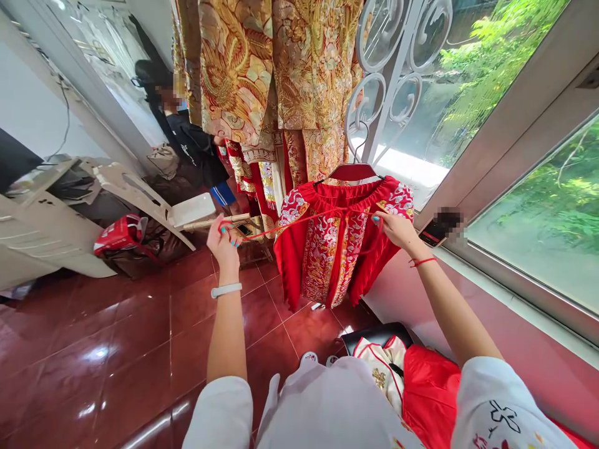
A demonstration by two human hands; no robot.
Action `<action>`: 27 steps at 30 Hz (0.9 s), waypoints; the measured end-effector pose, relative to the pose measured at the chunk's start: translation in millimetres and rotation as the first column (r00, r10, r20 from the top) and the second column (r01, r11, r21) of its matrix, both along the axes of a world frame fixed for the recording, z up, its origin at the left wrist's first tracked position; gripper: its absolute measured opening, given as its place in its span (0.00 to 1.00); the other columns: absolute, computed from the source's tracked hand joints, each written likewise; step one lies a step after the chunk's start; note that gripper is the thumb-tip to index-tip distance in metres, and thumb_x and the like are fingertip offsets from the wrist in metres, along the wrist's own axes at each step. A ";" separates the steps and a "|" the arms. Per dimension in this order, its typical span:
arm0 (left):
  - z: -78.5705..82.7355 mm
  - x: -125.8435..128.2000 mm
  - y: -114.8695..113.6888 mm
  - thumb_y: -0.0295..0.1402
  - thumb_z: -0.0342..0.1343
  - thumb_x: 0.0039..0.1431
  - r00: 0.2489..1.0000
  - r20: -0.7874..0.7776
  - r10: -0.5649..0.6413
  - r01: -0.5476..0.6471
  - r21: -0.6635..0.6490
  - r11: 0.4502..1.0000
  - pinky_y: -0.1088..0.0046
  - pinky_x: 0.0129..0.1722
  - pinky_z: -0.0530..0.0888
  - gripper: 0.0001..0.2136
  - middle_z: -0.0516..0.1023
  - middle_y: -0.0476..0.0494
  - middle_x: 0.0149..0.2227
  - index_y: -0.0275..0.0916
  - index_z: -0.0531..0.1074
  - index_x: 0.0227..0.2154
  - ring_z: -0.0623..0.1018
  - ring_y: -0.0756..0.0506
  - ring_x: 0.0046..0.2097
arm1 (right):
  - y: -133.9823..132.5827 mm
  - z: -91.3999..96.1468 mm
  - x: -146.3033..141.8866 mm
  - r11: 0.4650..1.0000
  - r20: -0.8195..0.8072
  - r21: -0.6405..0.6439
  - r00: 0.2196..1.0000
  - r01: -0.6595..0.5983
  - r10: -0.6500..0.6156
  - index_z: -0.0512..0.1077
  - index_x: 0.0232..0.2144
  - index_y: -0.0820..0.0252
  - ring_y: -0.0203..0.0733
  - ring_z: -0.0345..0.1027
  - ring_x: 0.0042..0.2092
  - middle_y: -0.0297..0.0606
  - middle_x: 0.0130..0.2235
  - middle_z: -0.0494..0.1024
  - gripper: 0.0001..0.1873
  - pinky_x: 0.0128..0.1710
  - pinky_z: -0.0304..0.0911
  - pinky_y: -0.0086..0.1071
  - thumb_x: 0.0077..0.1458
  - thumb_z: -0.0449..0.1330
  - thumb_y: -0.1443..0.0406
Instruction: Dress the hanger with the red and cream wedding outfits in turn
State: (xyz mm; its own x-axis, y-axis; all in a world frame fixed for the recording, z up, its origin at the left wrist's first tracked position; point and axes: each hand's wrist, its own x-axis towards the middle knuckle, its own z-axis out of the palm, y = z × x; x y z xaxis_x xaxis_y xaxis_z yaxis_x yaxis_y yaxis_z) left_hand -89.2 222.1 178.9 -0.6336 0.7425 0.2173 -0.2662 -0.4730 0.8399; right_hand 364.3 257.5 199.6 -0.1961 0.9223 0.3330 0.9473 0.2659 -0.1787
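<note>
A red embroidered jacket with white and gold patterns hangs on a hanger in front of me. A thin red cord stretches across its neckline from one hand to the other. My left hand, out to the left of the jacket, is closed on one end of the cord. At the jacket's right shoulder my right hand pinches the cord near the collar. Part of the cord droops in a loop over the jacket front.
Gold embroidered garments hang behind the jacket. A white chair and a red bag are on the left, with a person beyond. Red and white clothing lies on a dark seat by the window wall. A phone rests on the sill.
</note>
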 end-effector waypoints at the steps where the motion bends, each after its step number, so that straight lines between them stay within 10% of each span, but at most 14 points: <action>1: -9.1 1.8 3.8 0.22 0.56 0.57 1.000 -0.002 0.018 -0.018 -0.040 0.999 0.80 0.21 0.58 0.10 0.66 0.56 0.29 0.40 0.73 0.40 0.56 0.59 0.20 | -0.3 -4.9 -1.4 1.000 -0.011 0.008 1.000 -0.011 0.011 0.77 0.48 0.54 0.50 0.76 0.39 0.43 0.42 0.84 0.19 0.33 0.61 0.34 0.64 0.49 0.65; 7: -21.0 38.6 9.4 0.20 0.55 0.51 0.865 -0.476 -0.158 -0.142 -0.534 0.833 0.64 0.42 0.74 0.15 0.74 0.43 0.36 0.35 0.73 0.43 0.76 0.45 0.36 | -2.3 -15.4 -4.9 0.963 -0.341 0.084 0.901 -0.255 0.268 0.77 0.45 0.57 0.49 0.73 0.52 0.43 0.49 0.81 0.21 0.54 0.65 0.42 0.54 0.49 0.72; 10: -8.2 92.7 -1.5 0.20 0.55 0.54 0.536 -0.844 -0.026 -0.400 -0.281 0.872 0.51 0.58 0.67 0.23 0.70 0.31 0.52 0.35 0.69 0.54 0.71 0.34 0.58 | 1.8 -17.5 -13.2 0.954 -0.653 0.063 0.710 -0.293 0.261 0.76 0.39 0.58 0.47 0.73 0.47 0.41 0.44 0.80 0.14 0.50 0.68 0.40 0.55 0.53 0.67; 15: 3.8 191.3 13.0 0.26 0.53 0.63 0.248 -0.968 -0.047 -0.023 -0.055 0.998 0.56 0.60 0.67 0.18 0.70 0.32 0.54 0.37 0.65 0.56 0.70 0.36 0.58 | 7.3 -22.7 -28.1 0.942 -0.932 0.005 0.340 -0.336 0.126 0.73 0.41 0.54 0.34 0.59 0.25 0.28 0.26 0.67 0.13 0.26 0.60 0.29 0.56 0.60 0.56; 20: 3.3 214.4 46.3 0.26 0.49 0.66 0.332 -0.925 -0.183 -0.061 -0.215 0.975 0.59 0.50 0.70 0.05 0.72 0.33 0.47 0.37 0.67 0.43 0.74 0.37 0.50 | 3.2 -29.3 -27.5 0.954 -0.891 -0.044 0.444 -0.296 0.097 0.74 0.46 0.55 0.35 0.55 0.24 0.28 0.23 0.65 0.20 0.24 0.53 0.30 0.55 0.62 0.52; 24: 11.2 207.8 44.0 0.20 0.48 0.64 0.561 -0.744 -0.363 0.175 -0.322 0.930 0.73 0.37 0.69 0.08 0.70 0.45 0.35 0.40 0.63 0.32 0.72 0.47 0.36 | -0.9 -40.4 -28.2 0.981 -0.808 -0.016 0.581 -0.195 0.102 0.76 0.31 0.60 0.40 0.64 0.31 0.38 0.30 0.75 0.22 0.31 0.58 0.33 0.54 0.60 0.46; 27: 21.9 207.5 36.0 0.24 0.48 0.66 0.628 -0.296 -0.719 0.565 -0.461 0.684 0.80 0.22 0.57 0.10 0.59 0.56 0.23 0.41 0.58 0.29 0.59 0.54 0.21 | -1.5 -42.8 -32.8 0.980 -0.786 -0.015 0.609 -0.196 0.110 0.71 0.26 0.59 0.38 0.59 0.28 0.35 0.26 0.71 0.23 0.30 0.55 0.33 0.57 0.55 0.46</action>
